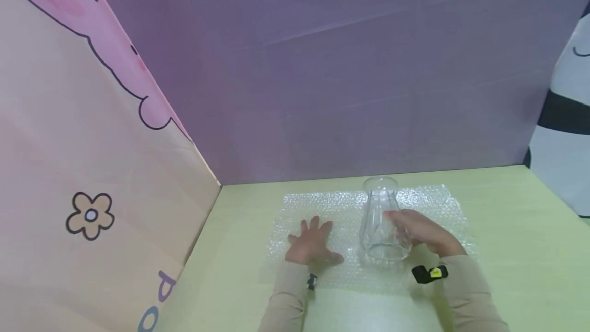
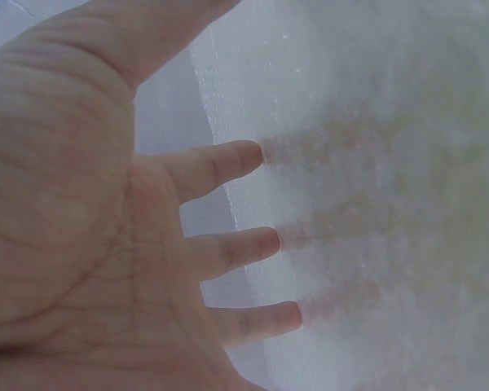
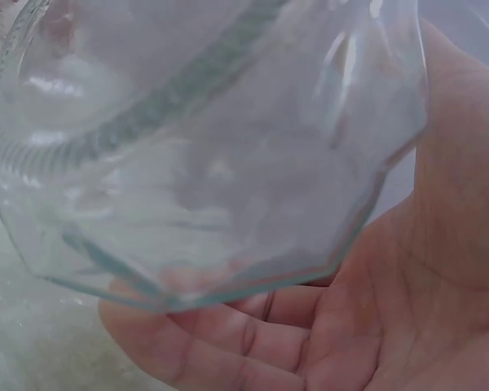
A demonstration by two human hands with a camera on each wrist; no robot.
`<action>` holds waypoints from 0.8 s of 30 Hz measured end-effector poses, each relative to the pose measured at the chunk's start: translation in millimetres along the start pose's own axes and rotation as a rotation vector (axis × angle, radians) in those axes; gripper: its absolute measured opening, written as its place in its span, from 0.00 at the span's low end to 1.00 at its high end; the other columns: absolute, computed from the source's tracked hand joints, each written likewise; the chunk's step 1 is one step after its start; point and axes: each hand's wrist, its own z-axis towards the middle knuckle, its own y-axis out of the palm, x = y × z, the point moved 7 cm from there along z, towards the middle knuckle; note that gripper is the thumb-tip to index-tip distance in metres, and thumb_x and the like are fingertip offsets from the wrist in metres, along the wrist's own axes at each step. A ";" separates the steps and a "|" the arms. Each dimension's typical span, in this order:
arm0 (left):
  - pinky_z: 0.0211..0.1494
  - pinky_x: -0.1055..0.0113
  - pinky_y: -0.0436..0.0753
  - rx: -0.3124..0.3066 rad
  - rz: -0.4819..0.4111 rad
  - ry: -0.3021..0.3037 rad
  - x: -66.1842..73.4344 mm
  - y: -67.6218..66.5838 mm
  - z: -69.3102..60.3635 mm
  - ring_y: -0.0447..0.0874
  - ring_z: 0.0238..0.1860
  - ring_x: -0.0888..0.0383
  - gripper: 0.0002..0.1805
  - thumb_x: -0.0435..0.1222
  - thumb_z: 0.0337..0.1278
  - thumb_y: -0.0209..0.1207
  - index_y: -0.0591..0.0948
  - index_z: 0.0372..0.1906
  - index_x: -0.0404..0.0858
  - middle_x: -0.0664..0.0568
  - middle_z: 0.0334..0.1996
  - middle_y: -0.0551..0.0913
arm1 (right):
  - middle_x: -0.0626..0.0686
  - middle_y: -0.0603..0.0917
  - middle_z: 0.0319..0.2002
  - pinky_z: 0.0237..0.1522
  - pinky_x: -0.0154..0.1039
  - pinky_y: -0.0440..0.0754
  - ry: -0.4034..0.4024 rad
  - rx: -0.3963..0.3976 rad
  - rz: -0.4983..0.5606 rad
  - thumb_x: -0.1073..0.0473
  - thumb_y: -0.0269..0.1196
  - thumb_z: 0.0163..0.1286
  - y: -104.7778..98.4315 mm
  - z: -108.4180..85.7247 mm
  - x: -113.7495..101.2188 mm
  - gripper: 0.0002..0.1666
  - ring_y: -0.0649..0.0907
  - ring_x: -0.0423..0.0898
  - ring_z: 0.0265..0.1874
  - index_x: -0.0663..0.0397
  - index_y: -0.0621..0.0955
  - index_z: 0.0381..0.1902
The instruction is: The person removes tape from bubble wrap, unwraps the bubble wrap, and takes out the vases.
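Observation:
A clear glass vase [image 1: 379, 224] with a flared mouth and faceted body is over a sheet of bubble wrap [image 1: 352, 242]. Its mouth points up the head view, and whether its base touches the sheet I cannot tell. My right hand [image 1: 426, 232] grips the vase from the right side. In the right wrist view, fingers [image 3: 204, 350] curl behind the glass [image 3: 253, 212], partly seen through it. On the sheet left of the vase, my left hand [image 1: 313, 245] lies with fingers spread. The left wrist view shows its fingertips [image 2: 265, 240] touching the wrap.
Pale yellow-green tabletop [image 1: 239, 240] surrounds the wrap. A purple-grey panel [image 1: 345, 76] stands along the back edge, and a printed panel with a flower [image 1: 90, 215] stands at the left. Another printed panel [image 1: 562, 147] is on the right.

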 end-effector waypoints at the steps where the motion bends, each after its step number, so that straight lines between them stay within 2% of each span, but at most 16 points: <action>1: 0.65 0.16 0.61 -0.001 0.000 0.000 0.3 0.0 0.0 0.54 0.79 0.31 0.53 0.61 0.45 0.73 0.65 0.78 0.52 0.43 0.80 0.59 | 0.60 0.82 0.50 0.42 0.47 0.87 0.000 0.006 -0.005 0.34 0.49 0.79 -1.3 -0.6 0.0 0.41 0.82 0.51 0.47 0.66 0.72 0.67; 11: 0.65 0.17 0.63 0.000 0.016 -0.001 -0.9 -0.9 1.4 0.54 0.79 0.32 0.54 0.62 0.44 0.73 0.65 0.78 0.52 0.43 0.80 0.58 | 0.72 0.75 0.66 0.52 0.57 0.87 -0.029 0.012 -0.008 0.35 0.49 0.79 -4.3 -2.3 -2.6 0.45 0.80 0.62 0.61 0.70 0.65 0.73; 24: 0.65 0.17 0.61 0.000 0.008 -0.008 -3.0 0.5 2.3 0.54 0.78 0.31 0.54 0.61 0.44 0.74 0.65 0.78 0.52 0.42 0.80 0.59 | 0.72 0.74 0.68 0.51 0.58 0.87 -0.055 0.012 0.009 0.37 0.49 0.79 -5.7 -5.4 -7.4 0.44 0.79 0.66 0.64 0.68 0.63 0.75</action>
